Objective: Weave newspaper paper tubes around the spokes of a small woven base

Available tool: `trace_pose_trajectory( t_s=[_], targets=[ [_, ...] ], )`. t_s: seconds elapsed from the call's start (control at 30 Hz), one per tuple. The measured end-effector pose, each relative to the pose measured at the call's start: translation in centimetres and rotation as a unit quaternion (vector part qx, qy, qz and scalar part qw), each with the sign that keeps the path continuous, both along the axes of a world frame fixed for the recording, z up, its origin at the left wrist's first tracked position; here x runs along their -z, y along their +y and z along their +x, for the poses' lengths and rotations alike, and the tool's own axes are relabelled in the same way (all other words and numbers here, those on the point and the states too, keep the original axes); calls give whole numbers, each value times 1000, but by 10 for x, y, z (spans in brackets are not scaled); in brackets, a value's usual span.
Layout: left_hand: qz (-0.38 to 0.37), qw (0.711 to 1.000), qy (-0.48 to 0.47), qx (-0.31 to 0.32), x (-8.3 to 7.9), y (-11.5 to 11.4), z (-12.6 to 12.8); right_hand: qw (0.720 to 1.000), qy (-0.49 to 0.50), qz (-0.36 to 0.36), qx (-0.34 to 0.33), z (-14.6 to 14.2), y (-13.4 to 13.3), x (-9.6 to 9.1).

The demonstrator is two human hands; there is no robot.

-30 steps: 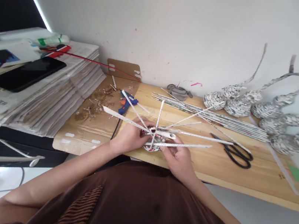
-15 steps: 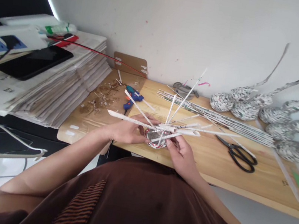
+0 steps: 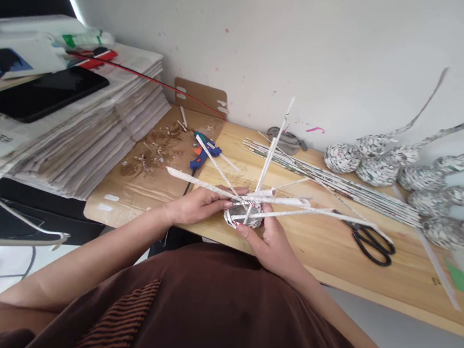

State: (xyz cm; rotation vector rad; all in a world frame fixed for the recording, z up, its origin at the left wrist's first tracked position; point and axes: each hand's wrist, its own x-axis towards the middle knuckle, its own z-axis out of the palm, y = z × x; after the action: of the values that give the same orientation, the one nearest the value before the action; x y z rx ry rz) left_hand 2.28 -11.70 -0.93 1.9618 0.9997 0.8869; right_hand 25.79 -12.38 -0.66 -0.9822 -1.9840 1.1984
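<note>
Small woven paper base [image 3: 239, 216] sits at the near edge of the table [image 3: 332, 259], centre, with rolled paper spokes [image 3: 297, 202] fanning out. Left hand [image 3: 198, 207] is closed on its left side, thumb on top. Right hand [image 3: 269, 241] pinches the near-right side, fingers curled under. Best, I judge: clamp the base firmly and bend one spoke at a time, tight to the weave. Wrists are low, forearms converging from the near side.

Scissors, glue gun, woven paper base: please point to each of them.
scissors [image 3: 357, 232], head view, on the pivot where the blades cross.
glue gun [image 3: 204, 147], head view, on the blue body.
woven paper base [image 3: 238, 217], head view, on its side wall.
</note>
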Motion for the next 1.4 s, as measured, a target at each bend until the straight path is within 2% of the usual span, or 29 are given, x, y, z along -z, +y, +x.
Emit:
trace_pose_trajectory(
  t_s=[0.13,0.3,0.4,0.53,0.67,0.87,1.03,1.2,1.3,1.4],
  targets=[
    [-6,1000,-10,-14,-6,-1,-3,1000,8,-7,-6,-2,4,4],
    [-74,997,-31,-3,-15,6,-1,999,10,-39,-5,-2,4,5],
    [-80,997,-23,5,-22,11,2,999,9,-40,-4,-1,3,2],
    [-63,997,-24,29,-29,15,2,999,23,-28,12,-1,1,0],
    [-29,999,-15,40,-29,21,-2,999,34,-23,20,-1,0,2],
    [27,999,18,28,-28,26,0,998,59,12,-16,-2,0,-4],
    [78,992,88,37,-36,20,4,997,72,-31,13,-2,-2,0],
    [125,988,89,-3,-35,11,8,998,54,-15,24,1,-4,8],
    [130,989,63,-38,-32,9,11,999,41,-3,23,2,-3,6],
    [120,990,38,-62,-30,9,13,999,33,-26,25,1,-4,3]
  ],
)
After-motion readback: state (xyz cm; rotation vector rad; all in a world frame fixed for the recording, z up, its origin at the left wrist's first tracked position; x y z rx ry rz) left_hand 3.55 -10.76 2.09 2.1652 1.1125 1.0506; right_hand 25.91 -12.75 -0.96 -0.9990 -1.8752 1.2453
